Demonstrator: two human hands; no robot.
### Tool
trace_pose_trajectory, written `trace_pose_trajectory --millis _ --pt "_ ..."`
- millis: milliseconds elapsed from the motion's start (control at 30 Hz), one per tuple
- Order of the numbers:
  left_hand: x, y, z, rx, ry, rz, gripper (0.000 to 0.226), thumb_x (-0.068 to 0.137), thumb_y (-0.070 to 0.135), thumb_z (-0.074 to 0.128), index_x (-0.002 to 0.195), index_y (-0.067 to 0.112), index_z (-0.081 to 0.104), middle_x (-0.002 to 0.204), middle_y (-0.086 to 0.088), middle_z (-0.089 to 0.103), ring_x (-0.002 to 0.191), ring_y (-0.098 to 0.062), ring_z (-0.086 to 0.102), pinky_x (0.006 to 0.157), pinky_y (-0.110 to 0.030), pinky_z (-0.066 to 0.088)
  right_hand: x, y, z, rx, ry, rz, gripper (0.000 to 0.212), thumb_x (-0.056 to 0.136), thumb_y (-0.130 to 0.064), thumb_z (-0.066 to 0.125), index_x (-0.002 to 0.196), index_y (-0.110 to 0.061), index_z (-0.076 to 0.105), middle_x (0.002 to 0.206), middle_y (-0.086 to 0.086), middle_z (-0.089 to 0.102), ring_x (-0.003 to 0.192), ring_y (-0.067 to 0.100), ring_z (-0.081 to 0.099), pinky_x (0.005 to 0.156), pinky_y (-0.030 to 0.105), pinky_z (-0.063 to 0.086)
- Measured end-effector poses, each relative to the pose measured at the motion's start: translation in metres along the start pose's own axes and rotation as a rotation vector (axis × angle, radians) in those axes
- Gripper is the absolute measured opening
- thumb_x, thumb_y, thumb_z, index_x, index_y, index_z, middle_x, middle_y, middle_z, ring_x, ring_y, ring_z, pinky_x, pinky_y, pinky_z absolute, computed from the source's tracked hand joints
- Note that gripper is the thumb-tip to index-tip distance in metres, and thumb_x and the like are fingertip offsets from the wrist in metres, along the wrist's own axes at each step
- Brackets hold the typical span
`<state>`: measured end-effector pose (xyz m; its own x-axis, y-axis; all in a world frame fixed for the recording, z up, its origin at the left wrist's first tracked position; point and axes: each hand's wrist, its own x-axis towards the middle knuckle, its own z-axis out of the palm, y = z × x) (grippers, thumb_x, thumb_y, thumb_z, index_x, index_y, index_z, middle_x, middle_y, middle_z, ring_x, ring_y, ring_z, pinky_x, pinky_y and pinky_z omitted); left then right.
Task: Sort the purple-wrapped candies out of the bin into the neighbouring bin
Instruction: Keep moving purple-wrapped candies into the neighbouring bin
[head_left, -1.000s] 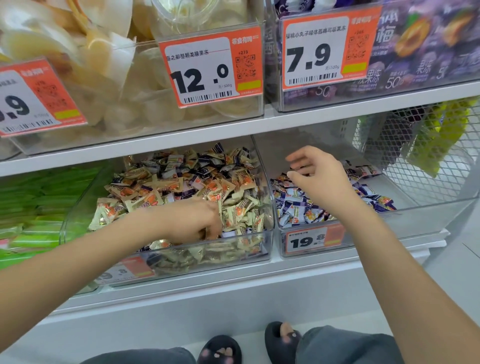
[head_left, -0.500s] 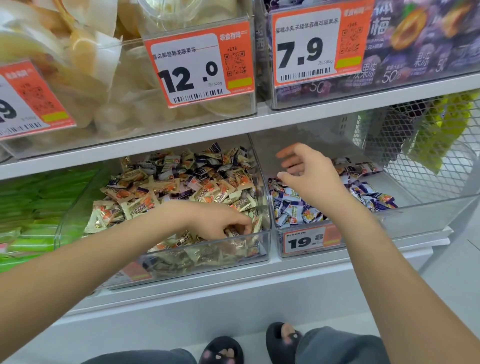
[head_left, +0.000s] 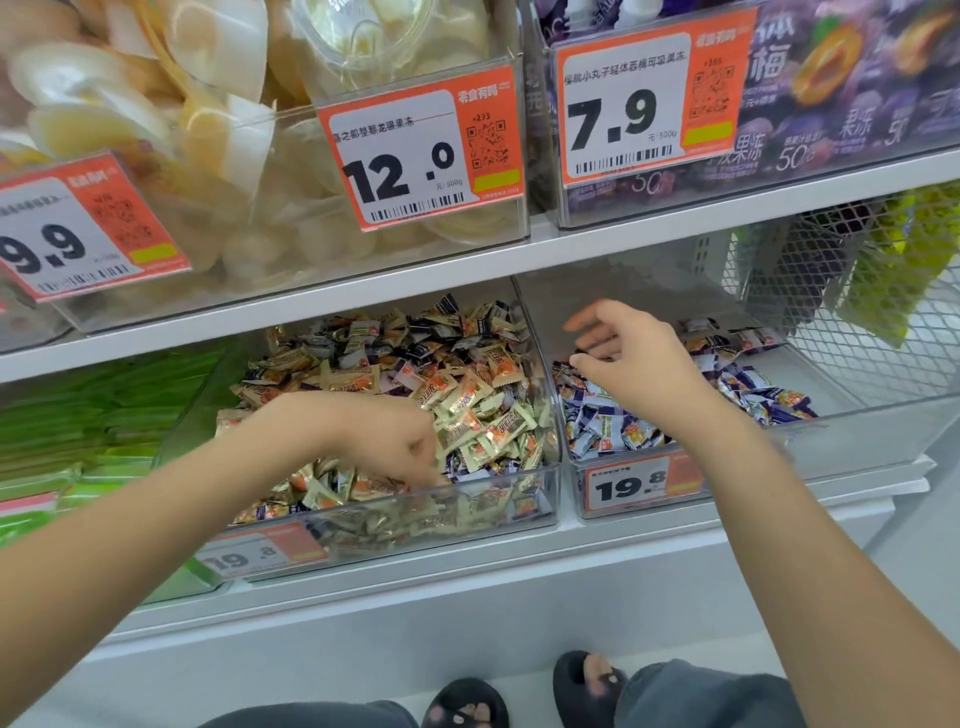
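Observation:
The clear middle bin (head_left: 551, 467) holds a heap of gold-wrapped candies (head_left: 483, 415) with purple-wrapped candies (head_left: 441, 332) mixed in, mostly at the back. My left hand (head_left: 395, 447) is inside it near the front wall. Its fingers are curled down into the pile and pinch a candy, whose wrapper is hidden under them. The neighbouring bin (head_left: 857, 441) to the right holds a thin layer of sorted purple candies (head_left: 613, 431). Over this layer hovers my right hand (head_left: 634, 358), its fingers loose and spread, with nothing in it.
Price tags hang on the bin fronts. A shelf edge (head_left: 467, 270) runs close above both bins, with clear tubs of pale snacks and purple packs on it. Green packets (head_left: 78, 426) fill the bin at the left. A wire mesh panel (head_left: 857, 291) stands at the right.
My left hand reached right along the front of the mixed bin, then drew back left with its fingers curled into the pile. My right hand stayed hovering over the right bin.

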<state>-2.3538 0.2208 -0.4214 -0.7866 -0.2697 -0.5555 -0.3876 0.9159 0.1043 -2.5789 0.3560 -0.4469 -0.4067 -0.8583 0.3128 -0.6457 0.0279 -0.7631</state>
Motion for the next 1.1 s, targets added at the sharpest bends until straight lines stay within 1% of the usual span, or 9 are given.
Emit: trace_pose_trajectory --millis 133,167,267,400,500,567,700,800,1100 --pt "0.036 0.027 0.011 -0.175 0.222 0.145 0.007 0.081 0.021 0.071 0.078 0.021 0.064 0.074 0.011 0.061 0.061 0.002 0.052 0.065 -0.017 0.047 0.0 -0.003 -0.001 0.02 0.012 -0.02 0.021 0.087 -0.013 0.064 0.104 -0.025 0.06 0.095 -0.005 0.061 0.088 0.009 0.059 0.074 0.018 0.045" --pt "0.044 0.033 0.013 -0.196 0.208 0.179 0.016 0.077 0.02 0.076 0.09 0.02 0.067 0.081 0.014 0.063 0.068 0.006 0.055 0.069 -0.015 0.048 0.0 -0.003 -0.002 0.019 0.018 -0.027 0.022 0.087 -0.013 0.064 0.104 -0.025 0.06 0.094 -0.006 0.061 0.088 0.008 0.059 0.074 0.017 0.044" --pt "0.06 0.04 0.014 -0.129 0.166 0.236 0.04 0.076 0.026 0.078 0.113 0.017 0.065 0.102 0.0 0.063 0.09 -0.012 0.057 0.081 -0.027 0.046 0.001 0.0 -0.005 0.003 0.022 -0.032 0.023 0.086 -0.012 0.065 0.104 -0.026 0.059 0.094 -0.007 0.061 0.087 0.006 0.059 0.071 0.013 0.042" --pt "0.064 0.036 0.015 -0.006 0.063 0.312 0.04 0.087 0.038 0.064 0.126 0.03 0.06 0.103 -0.005 0.042 0.094 -0.019 0.04 0.079 -0.029 0.035 0.003 0.005 -0.008 -0.015 0.019 -0.017 0.024 0.087 -0.013 0.065 0.104 -0.028 0.058 0.095 -0.007 0.061 0.086 0.002 0.057 0.07 0.011 0.04" --pt "0.066 0.034 0.015 0.183 0.047 0.22 0.051 0.089 0.04 0.059 0.138 0.03 0.045 0.142 -0.012 0.028 0.127 -0.031 0.031 0.103 -0.034 0.031 0.005 0.007 -0.008 -0.018 0.003 -0.011 0.025 0.086 -0.013 0.065 0.104 -0.029 0.057 0.095 -0.006 0.06 0.086 0.002 0.056 0.068 0.01 0.039" --pt "0.07 0.038 0.013 0.283 0.037 0.166 0.053 0.091 0.036 0.057 0.141 0.027 0.038 0.15 -0.015 0.019 0.133 -0.034 0.027 0.11 -0.04 0.029 0.004 0.008 -0.007 -0.025 -0.013 -0.008 0.025 0.086 -0.014 0.066 0.105 -0.029 0.057 0.096 -0.005 0.061 0.086 0.004 0.057 0.068 0.01 0.04" --pt "0.075 0.049 0.01 0.333 0.068 0.137 0.04 0.099 0.032 0.043 0.136 0.018 0.044 0.133 -0.015 0.042 0.124 -0.031 0.039 0.103 -0.036 0.034 0.002 0.008 -0.005 -0.048 -0.054 -0.009 0.028 0.085 -0.016 0.067 0.108 -0.029 0.059 0.096 -0.005 0.061 0.086 0.005 0.057 0.066 0.008 0.038" --pt "0.074 0.048 0.009 0.27 0.019 0.235 0.017 0.089 0.026 0.06 0.106 0.025 0.057 0.106 -0.005 0.048 0.105 -0.028 0.049 0.085 -0.035 0.042 0.001 0.01 -0.006 -0.05 -0.068 -0.007 0.028 0.085 -0.016 0.067 0.107 -0.031 0.058 0.095 -0.007 0.06 0.084 0.003 0.057 0.065 0.007 0.038" --pt "0.077 0.043 0.009 -0.035 -0.055 0.139 0.022 0.089 0.04 0.061 0.074 0.03 0.049 0.068 0.011 0.048 0.057 -0.005 0.042 0.051 -0.013 0.032 -0.001 0.007 -0.006 -0.054 -0.126 0.001 0.029 0.087 -0.016 0.066 0.112 -0.027 0.057 0.095 -0.007 0.058 0.085 0.008 0.057 0.069 0.018 0.043"
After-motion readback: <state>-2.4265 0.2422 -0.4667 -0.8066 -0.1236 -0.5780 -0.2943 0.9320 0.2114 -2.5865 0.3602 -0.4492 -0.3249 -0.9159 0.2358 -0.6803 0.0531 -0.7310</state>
